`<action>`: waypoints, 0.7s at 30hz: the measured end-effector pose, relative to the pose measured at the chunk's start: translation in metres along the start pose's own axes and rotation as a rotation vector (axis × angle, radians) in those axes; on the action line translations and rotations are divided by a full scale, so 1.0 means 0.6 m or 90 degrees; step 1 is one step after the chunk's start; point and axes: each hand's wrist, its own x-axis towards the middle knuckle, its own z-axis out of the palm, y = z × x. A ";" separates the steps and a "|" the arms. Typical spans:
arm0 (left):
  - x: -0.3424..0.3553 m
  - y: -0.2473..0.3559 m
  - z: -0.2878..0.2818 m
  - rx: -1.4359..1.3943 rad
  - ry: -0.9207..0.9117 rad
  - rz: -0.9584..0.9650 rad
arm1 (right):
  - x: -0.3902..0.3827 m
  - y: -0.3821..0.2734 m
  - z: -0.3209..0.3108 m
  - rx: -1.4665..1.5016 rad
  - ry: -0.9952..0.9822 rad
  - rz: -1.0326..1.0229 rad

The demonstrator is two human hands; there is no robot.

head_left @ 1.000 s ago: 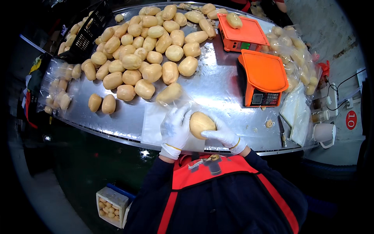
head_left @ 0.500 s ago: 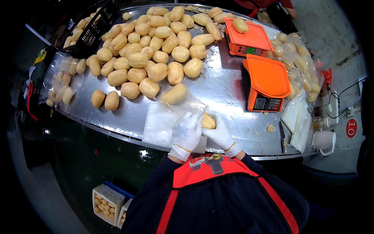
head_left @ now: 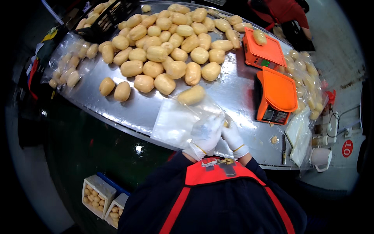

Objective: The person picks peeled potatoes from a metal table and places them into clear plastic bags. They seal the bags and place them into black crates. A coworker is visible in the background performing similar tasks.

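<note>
My two white-gloved hands meet at the near edge of the steel table [head_left: 233, 84]. My left hand [head_left: 205, 134] pinches the corner of a clear plastic bag [head_left: 177, 121] that lies flat on the table. Pressed against it, my right hand [head_left: 234, 137] closes around a yellow potato [head_left: 225, 124], of which only a sliver shows between the gloves. Another potato [head_left: 191, 94] rests on the far end of the bag. A large heap of loose potatoes [head_left: 171, 43] covers the table beyond.
Two orange scales stand to the right: one near [head_left: 276, 91], one farther [head_left: 261, 52] with a potato [head_left: 260, 37] on it. Filled bags lie at the left [head_left: 66, 72] and right [head_left: 307, 78]. White crates [head_left: 97, 191] sit on the floor. A person in red [head_left: 284, 11] works opposite.
The potato I held up in both hands has come down to the bag's edge and is now almost hidden between my gloves. My view has shifted slightly.
</note>
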 end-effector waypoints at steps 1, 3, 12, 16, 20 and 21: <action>-0.003 -0.001 0.001 -0.008 -0.001 -0.002 | 0.011 0.014 -0.014 0.064 -0.010 0.102; -0.002 -0.004 0.006 -0.023 0.002 -0.006 | 0.021 0.010 -0.009 0.102 -0.042 0.088; 0.002 -0.021 0.028 -0.084 0.076 0.026 | 0.089 0.001 -0.027 -0.387 -0.224 -0.390; 0.009 -0.019 0.027 -0.120 0.083 0.012 | 0.121 0.023 -0.022 -0.383 -0.139 -0.369; 0.009 -0.028 0.033 -0.142 0.071 -0.009 | 0.126 0.019 0.011 -0.321 -0.044 -0.398; 0.006 -0.031 0.038 -0.148 0.073 -0.015 | 0.120 -0.001 0.024 -0.296 -0.052 -0.381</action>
